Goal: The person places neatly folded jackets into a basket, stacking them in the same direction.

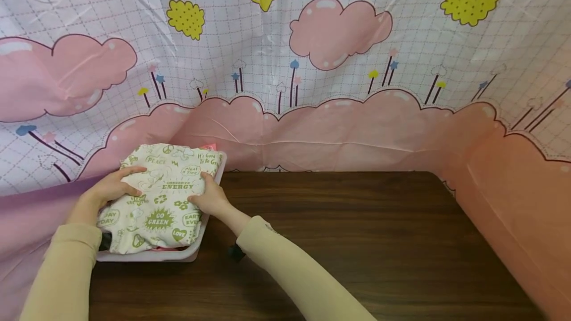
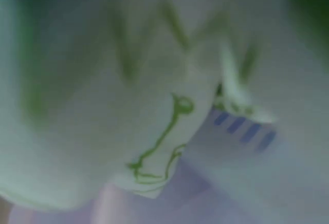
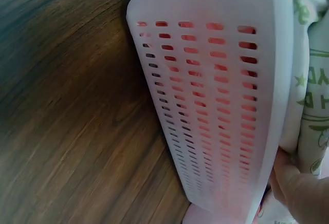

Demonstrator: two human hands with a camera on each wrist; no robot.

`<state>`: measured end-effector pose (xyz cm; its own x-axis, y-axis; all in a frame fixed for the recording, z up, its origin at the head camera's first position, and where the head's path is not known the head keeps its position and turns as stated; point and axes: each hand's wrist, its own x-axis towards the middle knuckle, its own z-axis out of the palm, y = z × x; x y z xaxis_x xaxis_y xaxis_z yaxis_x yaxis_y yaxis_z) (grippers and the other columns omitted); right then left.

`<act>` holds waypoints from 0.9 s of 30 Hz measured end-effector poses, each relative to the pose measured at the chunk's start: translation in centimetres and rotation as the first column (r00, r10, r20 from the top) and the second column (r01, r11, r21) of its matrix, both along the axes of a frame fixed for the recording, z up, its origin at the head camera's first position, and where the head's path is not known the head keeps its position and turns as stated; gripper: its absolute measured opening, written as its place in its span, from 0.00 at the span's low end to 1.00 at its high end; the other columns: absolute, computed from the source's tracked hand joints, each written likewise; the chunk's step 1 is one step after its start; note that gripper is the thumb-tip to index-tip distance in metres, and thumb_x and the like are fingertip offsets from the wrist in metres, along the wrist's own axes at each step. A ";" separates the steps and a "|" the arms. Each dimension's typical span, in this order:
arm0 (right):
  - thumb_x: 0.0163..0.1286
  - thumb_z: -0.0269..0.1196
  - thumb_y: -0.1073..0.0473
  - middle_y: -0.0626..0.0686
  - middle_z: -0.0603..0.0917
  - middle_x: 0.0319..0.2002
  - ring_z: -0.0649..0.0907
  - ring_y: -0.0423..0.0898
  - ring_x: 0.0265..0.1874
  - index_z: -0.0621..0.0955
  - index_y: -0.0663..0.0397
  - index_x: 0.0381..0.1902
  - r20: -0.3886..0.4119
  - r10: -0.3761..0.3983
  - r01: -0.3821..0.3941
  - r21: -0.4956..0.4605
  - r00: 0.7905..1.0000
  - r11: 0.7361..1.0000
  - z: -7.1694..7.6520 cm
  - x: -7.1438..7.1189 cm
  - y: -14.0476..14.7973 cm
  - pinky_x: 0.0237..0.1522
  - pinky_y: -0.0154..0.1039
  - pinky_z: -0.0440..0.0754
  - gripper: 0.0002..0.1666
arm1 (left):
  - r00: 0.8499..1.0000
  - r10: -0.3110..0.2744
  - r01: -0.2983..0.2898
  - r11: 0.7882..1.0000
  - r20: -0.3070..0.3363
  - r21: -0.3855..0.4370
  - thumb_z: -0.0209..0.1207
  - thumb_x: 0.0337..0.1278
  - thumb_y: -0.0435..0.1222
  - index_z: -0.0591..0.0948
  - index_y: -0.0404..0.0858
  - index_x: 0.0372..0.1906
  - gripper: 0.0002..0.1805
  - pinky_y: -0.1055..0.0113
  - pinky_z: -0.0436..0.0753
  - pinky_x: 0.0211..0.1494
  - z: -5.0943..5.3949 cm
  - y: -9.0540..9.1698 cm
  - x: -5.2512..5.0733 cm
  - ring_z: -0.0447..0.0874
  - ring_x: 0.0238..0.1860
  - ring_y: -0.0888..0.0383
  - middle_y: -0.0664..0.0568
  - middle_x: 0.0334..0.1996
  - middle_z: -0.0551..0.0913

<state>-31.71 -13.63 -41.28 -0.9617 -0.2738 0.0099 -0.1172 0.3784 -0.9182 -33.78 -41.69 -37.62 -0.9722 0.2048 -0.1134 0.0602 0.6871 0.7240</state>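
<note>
A folded white cloth with green lettering and drawings [image 1: 166, 229] lies over the top of a white plastic basket [image 1: 189, 253]. On its left side my left hand [image 1: 109, 186] holds it, thumb and index finger on top, the other fingers hidden. My right hand [image 1: 213, 197] grips the right side. In the right wrist view, fingers of the right hand [image 3: 303, 196] tuck between the cloth [image 3: 313, 90] and the rim of the slotted basket [image 3: 205, 80]. Close, blurred folds of the cloth [image 2: 149, 147] fill most of the left wrist view.
Red or pink contents show through the basket's slots, and a bit of pink [image 1: 209, 147] sticks out behind the cloth. The basket stands at the left of a dark wooden table [image 1: 357, 232]. A printed curtain [image 1: 339, 128] hangs along the back and sides.
</note>
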 end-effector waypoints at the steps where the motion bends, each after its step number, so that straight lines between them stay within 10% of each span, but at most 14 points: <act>1: 0.64 0.69 0.58 0.58 0.73 0.65 0.75 0.49 0.62 0.62 0.51 0.74 -0.013 -0.001 0.001 0.020 1.000 1.000 0.0 0.1 -0.2 0.58 0.39 0.74 0.44 | 1.000 0.013 -0.013 1.000 0.007 0.000 0.65 0.52 0.29 0.55 0.29 0.74 0.45 0.31 0.55 0.64 -0.3 0.0 0.0 0.45 0.69 0.26 0.23 0.72 0.42; 12: 0.65 0.67 0.58 0.65 0.72 0.65 0.75 0.48 0.61 0.58 0.59 0.75 -0.080 0.060 -0.034 0.287 0.995 0.957 0.0 0.0 -1.9 0.53 0.32 0.75 0.47 | 0.995 0.084 -0.085 0.996 0.051 0.017 0.63 0.50 0.25 0.54 0.26 0.73 0.45 0.31 0.51 0.66 -1.9 -0.2 -0.3 0.41 0.69 0.25 0.22 0.71 0.41; 19: 0.65 0.63 0.62 0.66 0.68 0.68 0.76 0.50 0.47 0.54 0.57 0.77 0.022 0.046 -0.050 0.290 0.999 0.956 -0.1 -0.3 -2.5 0.34 0.35 0.73 0.47 | 0.991 0.084 -0.089 0.995 0.105 0.044 0.65 0.44 0.27 0.62 0.35 0.73 0.45 0.33 0.53 0.67 -4.1 -0.9 -1.3 0.39 0.70 0.26 0.22 0.71 0.41; 27: 0.68 0.61 0.59 0.65 0.58 0.73 0.64 0.51 0.70 0.51 0.52 0.78 0.170 -0.003 -0.053 0.329 0.986 0.943 0.2 -0.1 -3.9 0.49 0.39 0.75 0.47 | 0.987 0.099 -0.104 0.994 0.126 0.039 0.62 0.45 0.24 0.55 0.25 0.72 0.45 0.34 0.53 0.68 -4.7 -0.1 -0.2 0.38 0.70 0.26 0.21 0.70 0.41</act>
<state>-31.77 -17.49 -41.10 -0.9347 -0.2583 -0.2440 0.0121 0.6631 -0.7484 -34.02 -41.76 -42.29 -0.9672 0.1135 -0.2273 -0.1003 0.6515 0.7520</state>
